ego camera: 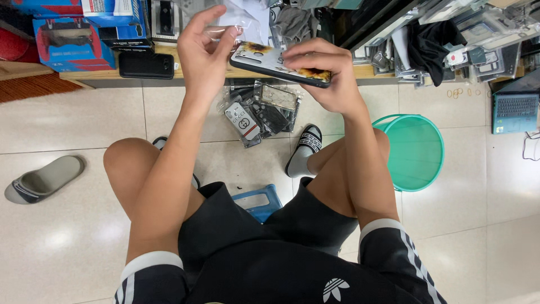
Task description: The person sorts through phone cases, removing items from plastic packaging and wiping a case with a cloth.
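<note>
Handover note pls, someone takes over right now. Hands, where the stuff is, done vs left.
Left hand: raised, fingertips pinching a clear plastic sleeve by the top end of the phone case.
Right hand: gripping the phone case from above; the case is white with a yellow-brown print and a dark rim, held over the floor.
Pile of bagged phone cases lies on the tiles between the feet, below the wooden shelf edge. Green bucket stands at the right.
Done: one case picked up, sleeve in hand.
Left: case and sleeve are not yet together; pile remains.
</note>
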